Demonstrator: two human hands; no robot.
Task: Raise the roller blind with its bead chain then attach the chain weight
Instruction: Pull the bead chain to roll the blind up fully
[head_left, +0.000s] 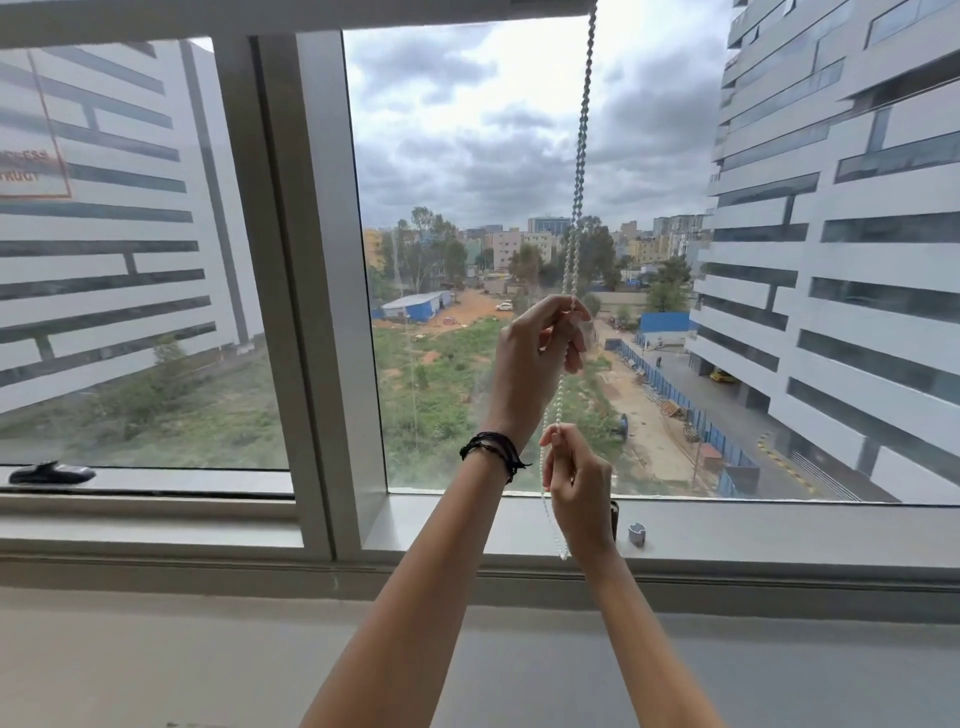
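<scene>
Left hand was uppermost, with the right hand below it. Both were on the bead chain.

Left fingers were curled. Thumb and forefinger pinched the chain at the top of the hand, and the rest folded loosely round the strand running down. Right fingertips pinched the chain just under my left wrist, with the slack loop hanging past that palm to the level of the window sill.

Roller blind showed only as a pale band far above both hands. I judged it to be the hem, nearly fully raised, but was not certain.

A small grey fitting sat on the sill just right of my right wrist, apart from the chain. I judged it to be the chain weight, not yet attached.

Risks noted:
- The two strands ran close together above my left fingers. Pulling the wrong one would lower the blind.
- Beads are small and smooth, so a light pinch could slip and let the blind drop.
- Letting go with the right hand to reach the fitting would leave the loop swinging, and it could twist.
- A knock from my right wrist could push the fitting off the sill.
</scene>
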